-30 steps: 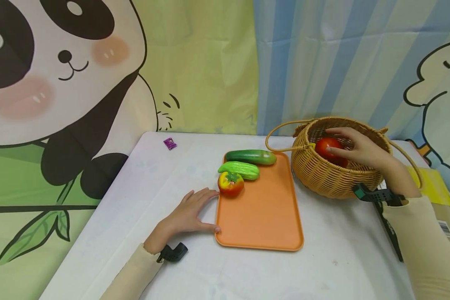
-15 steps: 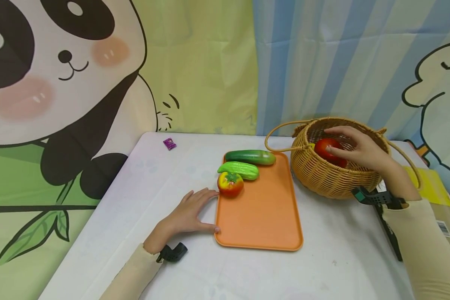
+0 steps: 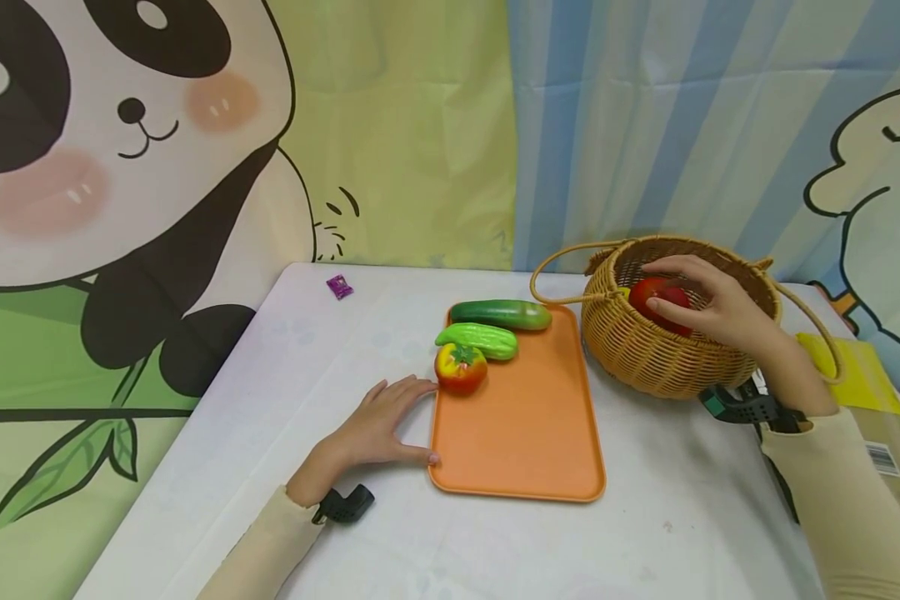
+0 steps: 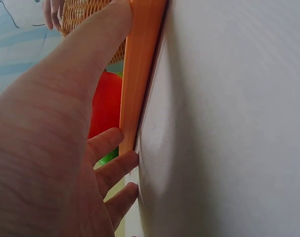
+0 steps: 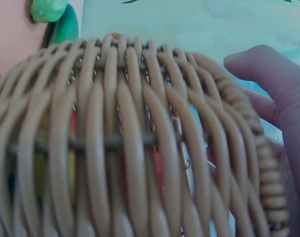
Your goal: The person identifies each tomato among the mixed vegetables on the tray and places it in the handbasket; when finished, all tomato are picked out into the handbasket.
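Observation:
My left hand [image 3: 375,429] rests on the table at the left side of the orange tray [image 3: 525,433], fingers extended and touching its edge. On the tray lie a dark green cucumber [image 3: 501,314], a light green bumpy gourd-like vegetable [image 3: 487,340] and a red-yellow tomato-like toy [image 3: 461,369] with a green top. My right hand [image 3: 720,308] reaches over the wicker basket [image 3: 660,367], thumb and fingers spread above a shiny red tomato-like toy [image 3: 648,292] inside. Part of that toy is hidden by the hand. In the right wrist view the thumb [image 5: 258,64] shows beyond the basket rim.
A purple wrapped packet [image 3: 340,287] lies at the back left of the table. The basket's looped handle [image 3: 562,248] extends over the tray's far right corner. Right of the basket lies a yellow and brown package [image 3: 862,400], partly behind the right forearm. Printed curtains stand behind.
My right hand has shifted slightly left and lower over the basket, and its thumb now covers more of the red toy. My left hand and the tray have stayed in place.

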{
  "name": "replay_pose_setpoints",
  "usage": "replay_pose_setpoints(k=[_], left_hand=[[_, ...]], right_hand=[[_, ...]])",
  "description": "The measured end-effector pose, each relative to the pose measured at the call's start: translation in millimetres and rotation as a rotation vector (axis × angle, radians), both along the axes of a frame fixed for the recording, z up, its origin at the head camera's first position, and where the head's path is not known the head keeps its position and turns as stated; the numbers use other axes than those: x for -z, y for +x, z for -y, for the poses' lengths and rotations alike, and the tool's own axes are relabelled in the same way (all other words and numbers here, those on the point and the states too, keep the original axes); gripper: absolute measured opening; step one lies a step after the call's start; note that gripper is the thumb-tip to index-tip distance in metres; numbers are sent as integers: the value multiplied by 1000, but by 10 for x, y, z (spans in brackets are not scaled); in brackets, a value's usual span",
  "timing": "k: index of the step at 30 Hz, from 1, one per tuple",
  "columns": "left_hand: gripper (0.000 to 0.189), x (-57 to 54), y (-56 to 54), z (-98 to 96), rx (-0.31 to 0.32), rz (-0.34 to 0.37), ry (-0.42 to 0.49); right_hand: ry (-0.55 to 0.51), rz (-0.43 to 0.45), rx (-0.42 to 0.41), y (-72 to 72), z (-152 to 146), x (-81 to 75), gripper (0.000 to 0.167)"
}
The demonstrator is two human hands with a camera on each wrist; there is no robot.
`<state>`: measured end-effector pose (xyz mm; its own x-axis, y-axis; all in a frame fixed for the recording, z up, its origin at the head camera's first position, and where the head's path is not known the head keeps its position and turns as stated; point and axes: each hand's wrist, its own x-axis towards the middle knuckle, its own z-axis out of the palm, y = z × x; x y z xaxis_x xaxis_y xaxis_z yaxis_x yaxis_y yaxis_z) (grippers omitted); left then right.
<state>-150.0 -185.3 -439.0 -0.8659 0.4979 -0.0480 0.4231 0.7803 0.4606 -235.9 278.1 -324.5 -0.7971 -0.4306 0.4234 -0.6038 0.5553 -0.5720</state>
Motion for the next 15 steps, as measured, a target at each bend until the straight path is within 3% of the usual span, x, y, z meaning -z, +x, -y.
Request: replay_pose_setpoints(k=[7,15], left_hand=[[101,25,-11,10,5,-33,5],[101,2,-6,0,8,-14,1]], right_hand=[[-18,-58,-50,46,53,32,49],[-27,-88,-124,91,117,57,57]])
